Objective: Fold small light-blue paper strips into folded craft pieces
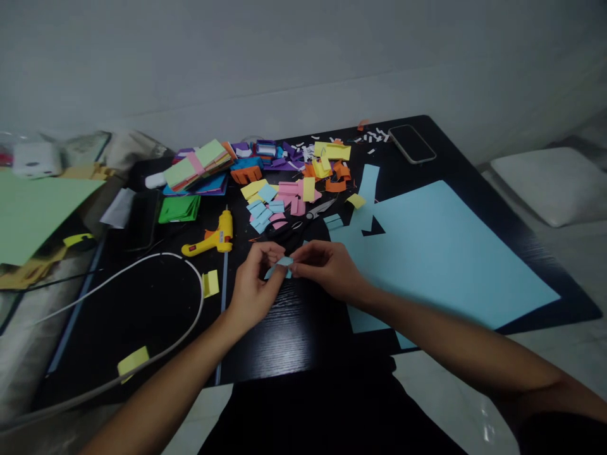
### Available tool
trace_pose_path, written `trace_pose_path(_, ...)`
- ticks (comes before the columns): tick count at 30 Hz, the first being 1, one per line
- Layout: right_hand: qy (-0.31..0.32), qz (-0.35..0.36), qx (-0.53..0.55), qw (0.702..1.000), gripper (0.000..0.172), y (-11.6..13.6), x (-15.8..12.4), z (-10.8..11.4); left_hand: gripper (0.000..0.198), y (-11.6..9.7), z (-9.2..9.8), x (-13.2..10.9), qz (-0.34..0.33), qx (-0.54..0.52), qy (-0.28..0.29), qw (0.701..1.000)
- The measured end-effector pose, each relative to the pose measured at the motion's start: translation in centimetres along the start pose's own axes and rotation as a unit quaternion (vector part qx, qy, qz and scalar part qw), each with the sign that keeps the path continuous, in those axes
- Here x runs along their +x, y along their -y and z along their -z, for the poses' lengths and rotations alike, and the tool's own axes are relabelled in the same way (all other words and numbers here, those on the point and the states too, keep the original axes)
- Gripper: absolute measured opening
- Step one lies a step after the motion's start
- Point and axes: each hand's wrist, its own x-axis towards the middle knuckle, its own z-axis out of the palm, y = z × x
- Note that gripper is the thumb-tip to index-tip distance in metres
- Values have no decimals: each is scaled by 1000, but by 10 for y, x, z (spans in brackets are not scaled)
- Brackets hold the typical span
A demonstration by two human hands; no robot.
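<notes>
Left hand (256, 287) and right hand (327, 272) together low over black table (294, 335), near front edge. Each pinching one end of a small light-blue paper piece (283, 264), fingertips closed on it, piece held just above the table. Just right of the hands: large light-blue sheet (450, 259), flat, notch cut out. Behind the hands: scissors (303, 221), yellow glue gun (213, 239), heap of coloured paper bits (284, 193). Phone (411, 143) at far edge. White cable (161, 254) looping at left.

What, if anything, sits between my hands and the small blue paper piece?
Nothing visible. The left hand and right hand both pinch the small blue paper piece directly, above the black table.
</notes>
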Motion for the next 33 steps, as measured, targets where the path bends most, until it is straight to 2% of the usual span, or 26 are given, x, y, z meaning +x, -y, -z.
trace_pose_path(4,6,10,-17,1000,23,0,0,0,17,1,-1,-1,-9,-12,1,1000)
trace_pose_path(10,8,10,-18,1000,21,-1,1,2,20,1,1,-2,-9,22,13,1000)
trace_pose_path(18,6,37,-89,995,17,1,-2,0,22,3,-1,-2,14,5,12,1000)
trace_pose_path(25,22,21,-43,999,21,-2,0,0,22,0,0,-1,31,14,2,999)
trace_pose_path(33,5,17,-61,998,19,-1,2,1,22,3,-1,-2,17,5,12,1000)
